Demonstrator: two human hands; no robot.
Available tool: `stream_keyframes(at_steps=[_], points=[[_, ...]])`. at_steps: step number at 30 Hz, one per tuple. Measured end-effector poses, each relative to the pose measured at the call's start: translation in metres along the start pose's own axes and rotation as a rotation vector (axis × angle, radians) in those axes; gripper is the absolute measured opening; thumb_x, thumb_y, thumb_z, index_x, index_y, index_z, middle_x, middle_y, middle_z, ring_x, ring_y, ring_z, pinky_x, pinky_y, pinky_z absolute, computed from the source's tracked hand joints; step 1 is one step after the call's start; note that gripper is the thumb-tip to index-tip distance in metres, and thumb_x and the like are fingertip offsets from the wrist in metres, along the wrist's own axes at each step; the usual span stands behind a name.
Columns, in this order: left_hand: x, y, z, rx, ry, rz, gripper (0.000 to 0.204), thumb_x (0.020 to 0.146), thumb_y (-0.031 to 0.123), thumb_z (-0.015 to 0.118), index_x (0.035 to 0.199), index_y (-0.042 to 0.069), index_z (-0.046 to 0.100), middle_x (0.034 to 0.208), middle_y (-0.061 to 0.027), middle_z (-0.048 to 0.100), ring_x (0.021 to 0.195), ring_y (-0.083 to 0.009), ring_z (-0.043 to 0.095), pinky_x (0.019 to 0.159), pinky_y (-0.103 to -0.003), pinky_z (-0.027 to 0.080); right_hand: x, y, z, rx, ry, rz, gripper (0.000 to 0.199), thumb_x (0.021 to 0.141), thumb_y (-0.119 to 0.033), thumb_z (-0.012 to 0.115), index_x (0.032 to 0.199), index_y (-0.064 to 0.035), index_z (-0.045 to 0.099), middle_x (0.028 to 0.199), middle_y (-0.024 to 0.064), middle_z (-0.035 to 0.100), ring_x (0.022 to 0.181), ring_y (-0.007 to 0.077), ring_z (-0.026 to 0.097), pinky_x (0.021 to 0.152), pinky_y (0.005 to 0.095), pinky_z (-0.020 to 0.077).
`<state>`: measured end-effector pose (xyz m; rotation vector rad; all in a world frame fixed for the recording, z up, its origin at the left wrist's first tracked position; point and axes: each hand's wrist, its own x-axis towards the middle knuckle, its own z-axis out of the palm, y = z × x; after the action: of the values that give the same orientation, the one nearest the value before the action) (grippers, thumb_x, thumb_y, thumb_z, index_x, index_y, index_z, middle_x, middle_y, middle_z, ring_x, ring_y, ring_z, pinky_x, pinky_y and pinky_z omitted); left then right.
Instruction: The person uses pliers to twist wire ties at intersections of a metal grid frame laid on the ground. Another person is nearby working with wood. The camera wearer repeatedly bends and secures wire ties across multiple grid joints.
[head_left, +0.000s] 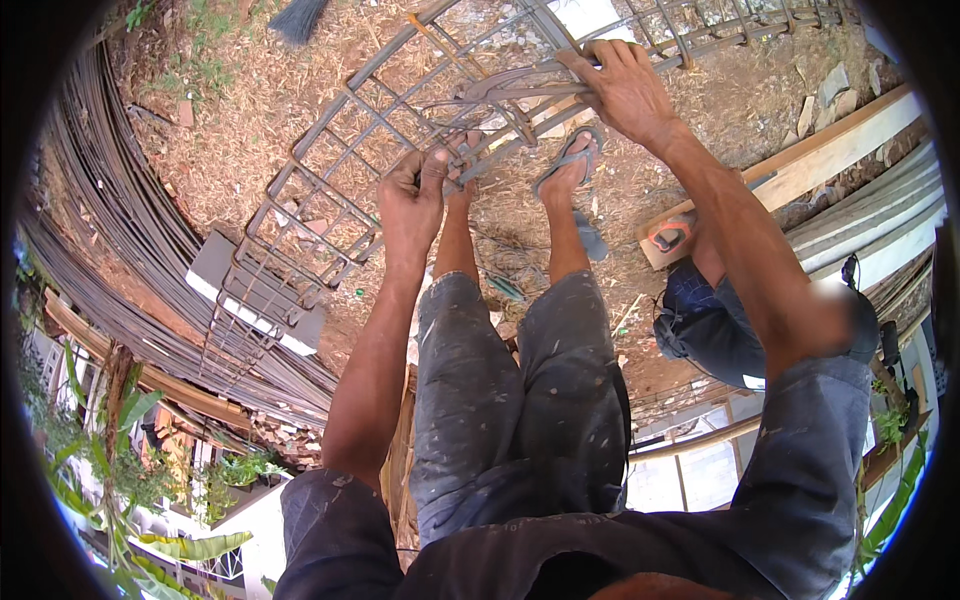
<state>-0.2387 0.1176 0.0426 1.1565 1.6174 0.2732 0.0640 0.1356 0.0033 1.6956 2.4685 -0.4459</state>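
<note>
As the head camera looks down, a long rebar cage point(520, 143) slants over straw-littered ground point(250, 115), from lower left to upper right. The left hand point(410, 200) pinches its near edge between thumb and curled fingers; the right hand point(632, 95) bends its fingers over the near side farther along, beside dark, wire-like strands point(510, 88) whose exact kind I cannot tell. The cage should handle as stiff, rough and awkwardly heavy, best held by its long bars near a crossing. Around it: grey flip-flops point(575, 158), steel rods point(95, 130) stacked at left, a timber plank point(840, 155) at right, and a co-worker in dark clothing point(690, 315)
</note>
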Motion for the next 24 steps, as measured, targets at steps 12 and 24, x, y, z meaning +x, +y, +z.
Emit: stream_keyframes(at_steps=[12, 24], points=[[-0.011, 0.059, -0.013, 0.133, -0.515, -0.015, 0.024, 0.091, 0.022, 0.066, 0.088, 0.0, 0.071, 0.075, -0.0083, 0.068, 0.069, -0.012, 0.058, 0.068, -0.03, 0.047, -0.028, -0.089, -0.071, 1.242, -0.262, 0.305, 0.099, 0.066, -0.052, 0.082, 0.145, -0.0096, 0.038, 0.142, 0.0219, 0.045, 0.132, 0.0387, 0.042, 0.109, 0.0475, 0.0349], [-0.011, 0.068, -0.015, -0.111, -0.454, -0.137, 0.019, 0.091, 0.018, 0.065, 0.084, 0.001, 0.067, 0.058, -0.0029, 0.057, 0.051, -0.0081, 0.049, 0.048, -0.025, 0.039, -0.063, -0.098, -0.009, 2.047, 0.648, 1.361, 0.031, 0.092, -0.003, 0.057, 0.123, -0.0007, 0.053, 0.085, 0.0088, 0.061, 0.071, 0.0201, 0.062, 0.059, 0.0326, 0.0533]])
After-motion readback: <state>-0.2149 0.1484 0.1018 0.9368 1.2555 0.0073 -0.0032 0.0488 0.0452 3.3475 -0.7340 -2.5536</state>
